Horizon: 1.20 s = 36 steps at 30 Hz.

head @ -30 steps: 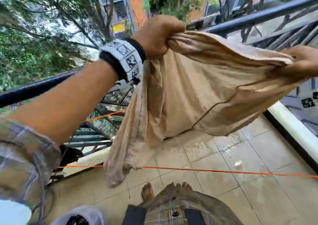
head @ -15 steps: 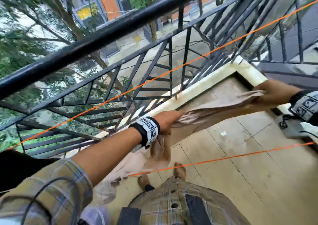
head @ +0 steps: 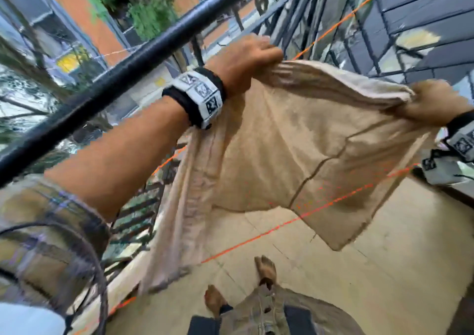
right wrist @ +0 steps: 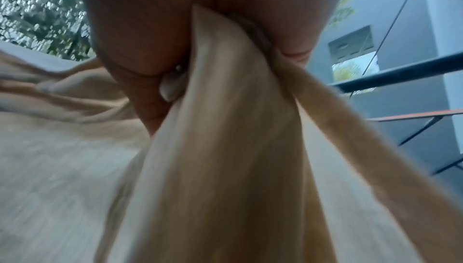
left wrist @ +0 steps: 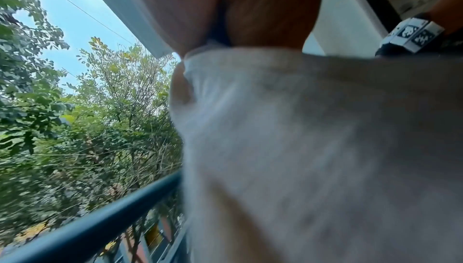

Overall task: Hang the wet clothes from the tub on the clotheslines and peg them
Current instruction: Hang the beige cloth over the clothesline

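A wet beige garment (head: 295, 150) is stretched between my two hands at chest height. My left hand (head: 243, 60) grips its upper left edge in a fist, close to the black balcony rail. My right hand (head: 433, 103) grips the upper right edge. The cloth hangs down in front of the near orange clothesline (head: 256, 239), and a long part trails at the left. A far orange clothesline (head: 343, 19) runs behind my left hand. Each wrist view is filled with bunched cloth (left wrist: 313, 148) (right wrist: 225, 158) clamped in the fingers. The tub and pegs are out of view.
A black metal railing (head: 123, 65) bounds the balcony to the left and far side. Beige floor tiles (head: 384, 270) lie below, with my bare feet (head: 265, 268) on them. Trees and buildings stand beyond the rail. A low white ledge runs under the railing.
Both hands swung the garment down low half a second ago and have now lifted it again, spread wide. The picture is blurred from fast motion.
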Tool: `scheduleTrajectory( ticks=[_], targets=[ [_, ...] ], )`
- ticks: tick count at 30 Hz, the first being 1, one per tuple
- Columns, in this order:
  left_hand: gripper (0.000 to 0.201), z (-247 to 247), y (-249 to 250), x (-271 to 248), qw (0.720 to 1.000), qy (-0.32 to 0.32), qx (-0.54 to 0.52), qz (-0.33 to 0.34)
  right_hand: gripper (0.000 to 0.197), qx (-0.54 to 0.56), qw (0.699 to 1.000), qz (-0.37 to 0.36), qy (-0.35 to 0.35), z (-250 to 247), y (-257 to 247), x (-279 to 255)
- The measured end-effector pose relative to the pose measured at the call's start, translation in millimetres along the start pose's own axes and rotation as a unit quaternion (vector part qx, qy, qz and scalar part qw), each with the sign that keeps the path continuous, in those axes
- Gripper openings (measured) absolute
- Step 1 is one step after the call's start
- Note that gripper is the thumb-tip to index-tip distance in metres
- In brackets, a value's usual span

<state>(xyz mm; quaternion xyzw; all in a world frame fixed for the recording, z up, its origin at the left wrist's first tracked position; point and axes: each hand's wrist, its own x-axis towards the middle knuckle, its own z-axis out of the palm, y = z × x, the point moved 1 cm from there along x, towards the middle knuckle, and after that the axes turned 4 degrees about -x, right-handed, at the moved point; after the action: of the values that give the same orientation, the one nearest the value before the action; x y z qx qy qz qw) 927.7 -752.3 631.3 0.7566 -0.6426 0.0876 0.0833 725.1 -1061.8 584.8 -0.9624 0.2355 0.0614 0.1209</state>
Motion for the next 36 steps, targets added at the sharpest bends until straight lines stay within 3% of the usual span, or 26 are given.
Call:
scheduleTrajectory(
  ticks=[2, 6, 9, 13, 16, 18, 22, 24, 27, 29, 33, 36],
  targets=[
    [0.024, -19, 3, 24, 0.999, 0.039, 0.018, 0.025, 0.065, 0.018, 0.997, 0.045, 0.052, -25, 4, 2],
    [0.026, -40, 7, 54, 0.997, 0.065, 0.007, 0.041, 0.069, 0.026, 0.99, 0.035, 0.138, -50, 12, 14],
    [0.02, -27, 16, 45, 0.996, 0.069, -0.032, 0.043, 0.063, 0.023, 0.995, 0.04, 0.089, -42, 13, 11],
    [0.036, 16, 21, 2, 0.993, 0.01, -0.114, -0.004, 0.041, -0.006, 0.999, 0.022, 0.03, -14, 8, 10],
    [0.032, 49, 23, -36, 0.982, -0.032, -0.162, -0.091, 0.035, -0.047, 0.999, 0.007, -0.018, 11, 0, 15],
    [0.043, 74, 32, -66, 0.967, -0.077, -0.19, -0.153, 0.032, -0.072, 0.996, -0.013, -0.053, 29, -10, 18],
    [0.044, 135, 57, -139, 0.914, -0.205, -0.228, -0.267, 0.034, -0.125, 0.978, -0.07, -0.153, 71, -40, 18],
    [0.062, 161, 79, -169, 0.886, -0.235, -0.258, -0.305, 0.034, -0.146, 0.963, -0.099, -0.204, 95, -54, 15],
    [0.113, 190, 132, -196, 0.851, -0.253, -0.331, -0.319, 0.027, -0.164, 0.942, -0.127, -0.266, 127, -68, 10],
    [0.126, 198, 163, -198, 0.826, -0.258, -0.379, -0.328, 0.024, -0.167, 0.934, -0.134, -0.285, 138, -72, 5],
    [0.096, 197, 208, -169, 0.803, -0.183, -0.488, -0.288, 0.021, -0.169, 0.932, -0.136, -0.291, 149, -73, -5],
    [0.082, 192, 232, -147, 0.821, -0.243, -0.464, -0.226, 0.024, -0.167, 0.932, -0.137, -0.29, 152, -68, -12]
  ],
)
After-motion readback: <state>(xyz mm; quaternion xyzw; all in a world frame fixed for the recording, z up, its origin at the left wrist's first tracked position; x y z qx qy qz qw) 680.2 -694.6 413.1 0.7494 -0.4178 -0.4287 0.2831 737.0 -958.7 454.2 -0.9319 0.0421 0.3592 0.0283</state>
